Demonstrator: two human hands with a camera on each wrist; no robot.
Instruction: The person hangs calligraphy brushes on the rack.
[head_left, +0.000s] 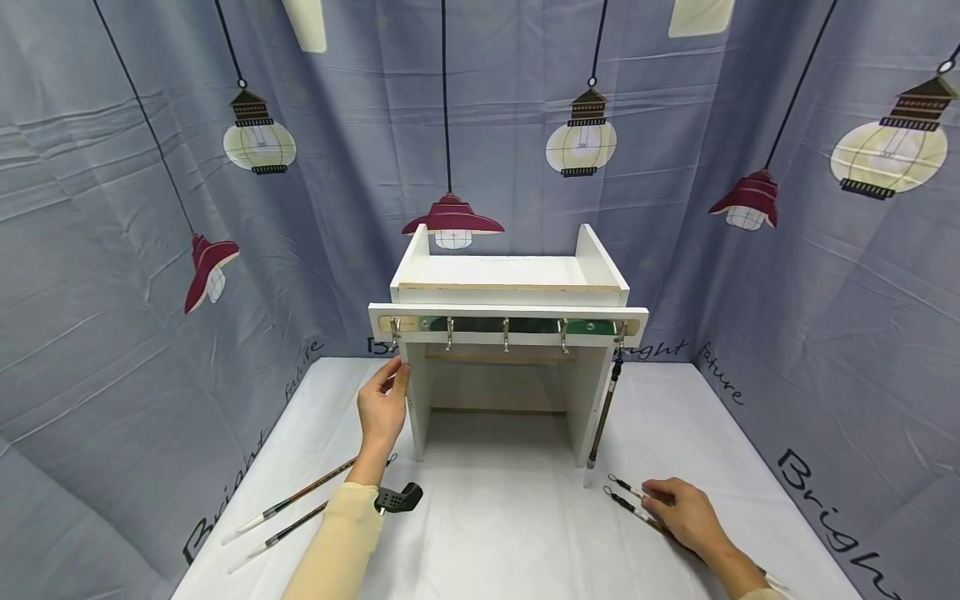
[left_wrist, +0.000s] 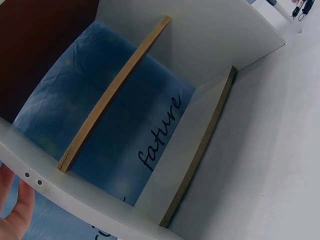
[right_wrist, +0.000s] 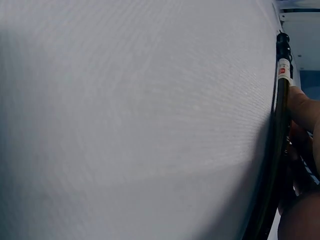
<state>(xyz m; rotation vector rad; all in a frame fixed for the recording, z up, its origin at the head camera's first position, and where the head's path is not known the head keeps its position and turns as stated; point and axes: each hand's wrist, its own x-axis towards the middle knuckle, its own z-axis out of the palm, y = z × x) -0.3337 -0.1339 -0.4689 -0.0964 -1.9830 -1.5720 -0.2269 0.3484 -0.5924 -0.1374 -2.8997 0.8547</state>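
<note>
The left hand rests its fingertips against the outer side of the white rack's left panel; the left wrist view shows its fingers beside that panel's edge. At the right, the right hand has its thumb and fingers around a dark brush. A second brush lies alongside on the table. In the right wrist view the thumb lies against a dark brush shaft. Another brush hangs tip down from the rightmost hook of the rack.
Two brushes lie slanted on the white table at the left. Several metal hooks line the rack's front rail. Grey-blue curtains with printed lamps stand behind and at both sides.
</note>
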